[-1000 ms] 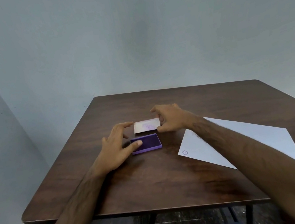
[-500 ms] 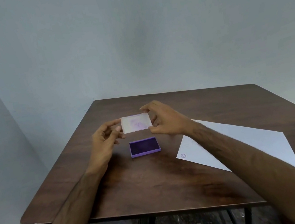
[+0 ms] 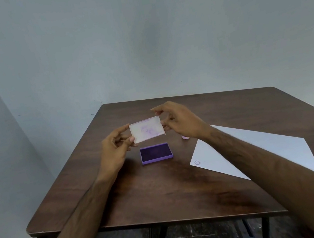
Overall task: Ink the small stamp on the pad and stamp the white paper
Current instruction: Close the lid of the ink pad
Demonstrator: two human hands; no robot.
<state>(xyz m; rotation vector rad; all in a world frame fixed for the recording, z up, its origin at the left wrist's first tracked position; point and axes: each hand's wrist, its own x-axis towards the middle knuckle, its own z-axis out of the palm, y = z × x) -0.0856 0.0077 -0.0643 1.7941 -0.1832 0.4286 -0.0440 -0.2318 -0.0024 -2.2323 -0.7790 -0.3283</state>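
The purple ink pad [image 3: 156, 153] lies open on the brown table [image 3: 165, 196], its dark inked face up. Above it I hold the pad's clear lid [image 3: 146, 129], smeared with purple, tilted toward me. My left hand [image 3: 115, 148] pinches its left edge and my right hand [image 3: 179, 122] pinches its right edge. The white paper [image 3: 261, 153] lies to the right, under my right forearm, with one small purple stamp mark [image 3: 197, 162] near its left corner. A small pink piece, probably the stamp [image 3: 185, 137], peeks out below my right wrist.
The table stands in a corner, with pale walls behind and to the left. Its front edge [image 3: 148, 222] is near me, and dark floor tiles show beneath. My knees show at the bottom of the view.
Both hands took the lid from the table behind the pad and lifted it above the pad, tilting its stained face toward me. The pad and paper have not moved.
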